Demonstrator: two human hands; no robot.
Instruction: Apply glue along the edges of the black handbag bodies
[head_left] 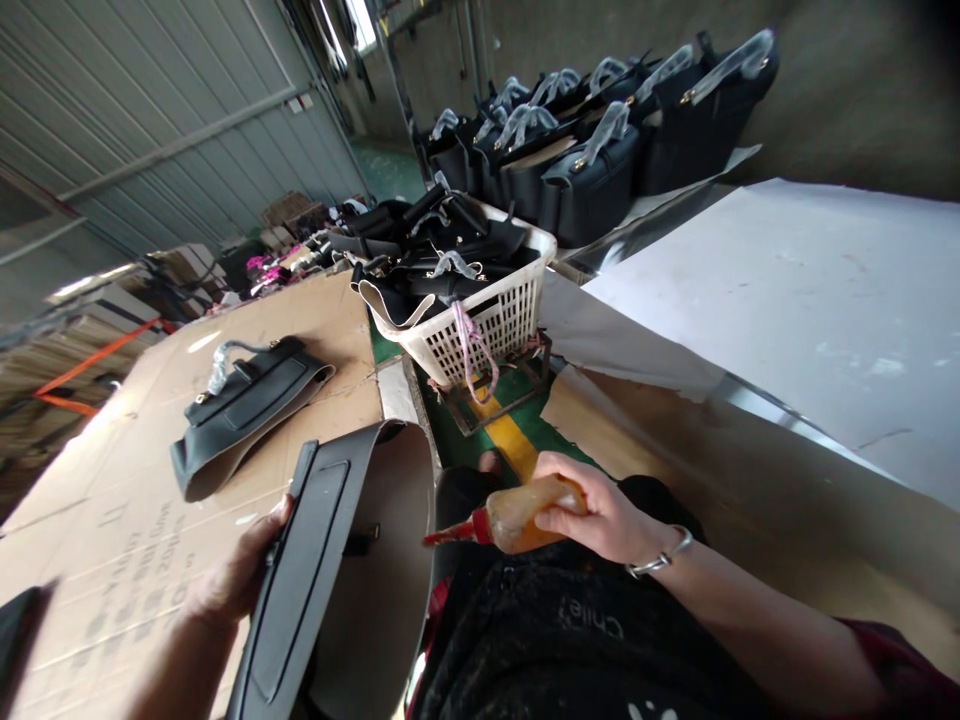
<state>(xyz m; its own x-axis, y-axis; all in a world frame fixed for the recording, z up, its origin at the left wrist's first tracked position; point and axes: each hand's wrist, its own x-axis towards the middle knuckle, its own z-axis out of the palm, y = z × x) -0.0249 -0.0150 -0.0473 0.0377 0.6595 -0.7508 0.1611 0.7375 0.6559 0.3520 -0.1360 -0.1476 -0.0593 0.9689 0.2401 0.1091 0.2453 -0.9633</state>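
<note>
Now a black, leather-like bag body (seemingly unfinished, gaping open) is clamped by the left hand's fingers at the brown cardboard-covered surface's edge; a red-nozzled amber bottle is gripped in the right hand's.

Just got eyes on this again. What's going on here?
A person's left hand grips a black bag body, its pale inside partly showing. The right hand holds an amber squeeze bottle, its red nozzle pointing at the bag body's edge; whether they touch isn't clear. Another bag body lies on the cardboard. Beyond, a white basket holds more black pieces, with black bags standing behind it.
</note>
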